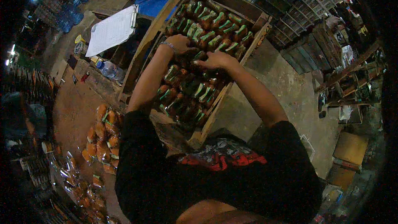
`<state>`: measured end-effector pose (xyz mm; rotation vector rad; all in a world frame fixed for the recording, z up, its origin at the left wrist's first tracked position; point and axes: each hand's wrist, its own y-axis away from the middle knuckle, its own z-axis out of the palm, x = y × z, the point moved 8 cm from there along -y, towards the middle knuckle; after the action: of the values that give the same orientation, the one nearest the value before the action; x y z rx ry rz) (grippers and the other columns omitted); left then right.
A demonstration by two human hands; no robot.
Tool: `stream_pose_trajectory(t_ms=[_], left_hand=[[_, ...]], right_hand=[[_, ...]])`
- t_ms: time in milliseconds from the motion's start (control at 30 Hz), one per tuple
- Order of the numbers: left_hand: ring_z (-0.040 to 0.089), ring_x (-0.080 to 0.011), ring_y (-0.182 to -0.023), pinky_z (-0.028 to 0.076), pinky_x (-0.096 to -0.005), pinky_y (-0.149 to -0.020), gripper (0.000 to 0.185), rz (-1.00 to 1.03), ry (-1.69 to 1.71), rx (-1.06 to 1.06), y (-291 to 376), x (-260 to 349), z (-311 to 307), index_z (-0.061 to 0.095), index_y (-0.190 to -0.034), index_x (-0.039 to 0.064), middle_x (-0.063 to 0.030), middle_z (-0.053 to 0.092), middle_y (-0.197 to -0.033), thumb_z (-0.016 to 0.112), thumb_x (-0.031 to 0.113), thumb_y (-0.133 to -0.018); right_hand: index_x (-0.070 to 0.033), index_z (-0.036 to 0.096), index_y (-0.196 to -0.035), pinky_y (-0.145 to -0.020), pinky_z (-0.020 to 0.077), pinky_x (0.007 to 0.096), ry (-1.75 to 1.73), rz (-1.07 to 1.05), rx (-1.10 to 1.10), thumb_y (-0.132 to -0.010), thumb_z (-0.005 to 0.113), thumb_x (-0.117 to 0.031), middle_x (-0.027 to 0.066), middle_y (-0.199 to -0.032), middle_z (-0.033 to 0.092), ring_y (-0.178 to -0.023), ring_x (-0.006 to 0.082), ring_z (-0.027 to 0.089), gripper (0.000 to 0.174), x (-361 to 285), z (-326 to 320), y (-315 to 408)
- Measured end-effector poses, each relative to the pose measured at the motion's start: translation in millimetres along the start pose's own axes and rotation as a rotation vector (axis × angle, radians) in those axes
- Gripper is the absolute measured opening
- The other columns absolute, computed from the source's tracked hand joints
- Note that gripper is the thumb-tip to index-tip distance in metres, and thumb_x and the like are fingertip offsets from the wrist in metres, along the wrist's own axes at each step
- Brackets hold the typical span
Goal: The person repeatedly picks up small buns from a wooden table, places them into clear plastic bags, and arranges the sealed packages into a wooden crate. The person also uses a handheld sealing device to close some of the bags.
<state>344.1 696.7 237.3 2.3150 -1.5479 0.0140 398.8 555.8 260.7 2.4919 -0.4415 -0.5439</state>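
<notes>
A long wooden crate [149, 42] in front of me holds many clear plastic bags of brown, rounded items, their necks closed with green ties. My left hand [181, 44], with a beaded bracelet at the wrist, reaches down among the bags near the crate's left side. My right hand [216, 61] rests on the bags close by, fingers pointing left. Between the two hands lies a dark bag [200, 55] with a green tie. The fingertips of both hands are partly hidden, so whether either one grips a bag does not show.
Left of the crate are a clipboard with a written sheet [112, 31], a plastic bottle [109, 70] and a blue sheet [154, 3]. More bagged brown items [102, 137] lie at lower left. Stacked crates [306, 9] and wooden shelving [348, 74] stand at right.
</notes>
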Motion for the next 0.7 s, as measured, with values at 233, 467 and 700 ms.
stream_pose_trajectory(t_ms=[233,467,700], left_hand=[[0.066,-0.0366,-0.096,0.052,-0.0475,-0.086,0.052,-0.054,0.098,0.251,104,-5,3,0.07,-0.11,0.011,-0.0157,0.07,-0.102,0.058,0.057,-0.089],[0.065,-0.0342,-0.102,0.051,-0.0455,-0.091,0.065,-0.02,-0.061,0.053,87,-4,51,0.07,-0.115,0.014,-0.0157,0.07,-0.108,0.061,0.068,-0.08],[0.067,-0.0369,-0.097,0.054,-0.0472,-0.088,0.055,-0.006,-0.032,0.026,60,-20,57,0.067,-0.12,0.025,-0.0142,0.071,-0.106,0.06,0.063,-0.081]], right_hand=[[0.004,0.047,-0.134,-0.089,0.0508,0.0512,0.049,-0.12,0.22,-0.088,0.052,-0.066,0.0261,-0.117,0.063,-0.105,0.0422,0.063,0.083,-42,23,66],[0.011,0.041,-0.136,-0.097,0.0476,0.0507,-0.118,-0.07,0.002,-0.087,0.042,-0.074,0.0316,-0.118,0.061,-0.112,0.0456,0.06,0.099,-38,91,16],[0.003,0.043,-0.14,-0.105,0.0426,0.0502,-0.22,0.016,0.075,-0.086,0.041,-0.077,0.0287,-0.133,0.054,-0.122,0.0437,0.054,0.096,-22,89,-11]])
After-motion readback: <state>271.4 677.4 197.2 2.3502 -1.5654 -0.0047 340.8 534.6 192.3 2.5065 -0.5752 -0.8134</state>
